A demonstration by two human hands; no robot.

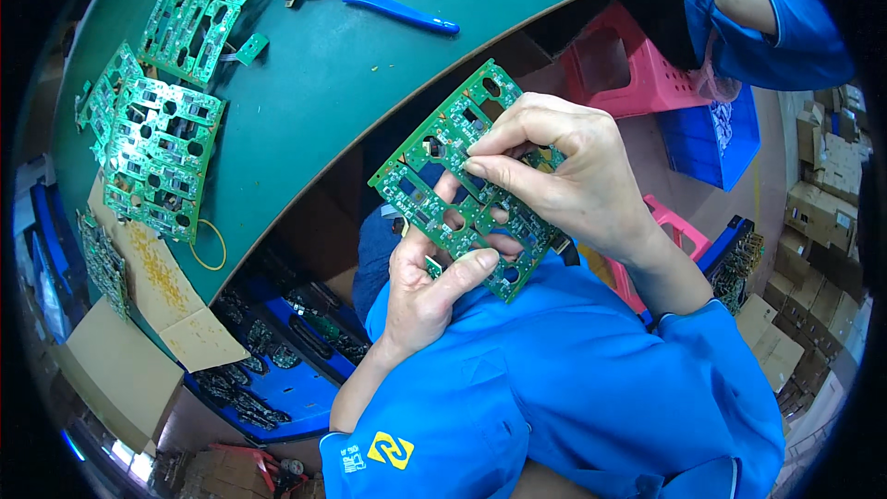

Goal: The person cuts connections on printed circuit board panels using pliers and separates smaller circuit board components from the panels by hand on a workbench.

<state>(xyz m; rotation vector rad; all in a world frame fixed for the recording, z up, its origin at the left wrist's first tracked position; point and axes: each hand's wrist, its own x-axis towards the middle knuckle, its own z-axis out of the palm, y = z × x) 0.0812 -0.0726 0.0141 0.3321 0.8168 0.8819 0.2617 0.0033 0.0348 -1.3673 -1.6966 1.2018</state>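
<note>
Gripping green circuit panel (462, 180) both-handed; long axis diagonal, upper-left to lower-right; left hand (425, 291) pinches lower edge; right hand (564, 171) clamps upper-right.

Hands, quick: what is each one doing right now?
Left hand: closed on the lower edge of the green circuit board panel, thumb across the front.
Right hand: closed, pinching the same panel near its middle.

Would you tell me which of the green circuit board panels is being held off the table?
The green panel gripped by the left hand and right hand; the other panels lie flat on the green table.
</note>
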